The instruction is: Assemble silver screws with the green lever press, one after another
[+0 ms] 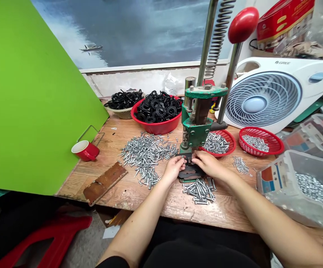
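Note:
Both of my hands meet at the black base plate (189, 173) of a green hand press (196, 126) on the wooden bench. My left hand (174, 167) pinches a small silver screw at the plate's left side. My right hand (207, 164) has its fingers curled together on the plate under the press head; what they hold is hidden. A large loose pile of silver screws (146, 152) lies left of the press. A smaller heap of screws (200, 190) sits just in front of the plate.
A red bowl (156, 127) and a woven basket (123, 112) hold black rings at the back. Two red baskets (262, 143) of screws stand right of the press, before a white fan (264, 97). Clear plastic bins (301, 186) sit at right, a red cup (85, 150) and green board (30, 96) at left.

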Available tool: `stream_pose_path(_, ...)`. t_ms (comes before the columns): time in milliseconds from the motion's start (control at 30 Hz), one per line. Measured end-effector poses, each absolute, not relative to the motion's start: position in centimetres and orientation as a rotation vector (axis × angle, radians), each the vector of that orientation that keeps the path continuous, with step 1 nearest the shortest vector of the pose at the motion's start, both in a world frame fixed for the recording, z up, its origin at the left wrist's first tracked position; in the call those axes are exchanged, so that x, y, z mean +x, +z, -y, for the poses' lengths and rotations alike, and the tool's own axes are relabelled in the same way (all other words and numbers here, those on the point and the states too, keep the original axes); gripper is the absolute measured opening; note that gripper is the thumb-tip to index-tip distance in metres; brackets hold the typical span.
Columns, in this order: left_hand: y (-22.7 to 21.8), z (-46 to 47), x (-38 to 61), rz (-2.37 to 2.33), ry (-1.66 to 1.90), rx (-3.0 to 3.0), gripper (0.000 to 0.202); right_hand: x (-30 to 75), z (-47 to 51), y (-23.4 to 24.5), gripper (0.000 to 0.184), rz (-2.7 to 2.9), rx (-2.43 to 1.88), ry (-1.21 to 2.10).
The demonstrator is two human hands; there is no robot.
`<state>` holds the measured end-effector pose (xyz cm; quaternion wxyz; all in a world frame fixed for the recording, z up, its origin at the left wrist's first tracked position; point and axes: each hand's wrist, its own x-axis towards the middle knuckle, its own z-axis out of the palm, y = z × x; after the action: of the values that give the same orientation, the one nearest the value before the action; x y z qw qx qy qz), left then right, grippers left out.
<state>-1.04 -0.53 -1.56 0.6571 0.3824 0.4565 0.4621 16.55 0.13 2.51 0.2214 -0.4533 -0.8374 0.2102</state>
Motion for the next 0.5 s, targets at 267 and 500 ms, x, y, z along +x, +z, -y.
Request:
stream_pose_path(267,-1.5,0.6,-1.0,-1.045,1.044,0.862,0.034,16.1,0.4,2.9,0.022,2.469,-1.209,0.358)
stream_pose_path(500,-1.7,0.6,-1.1,-1.031,1.056,0.872,0.034,15.6,1.3,2.3,0.024,2.518,-1.174,0.188)
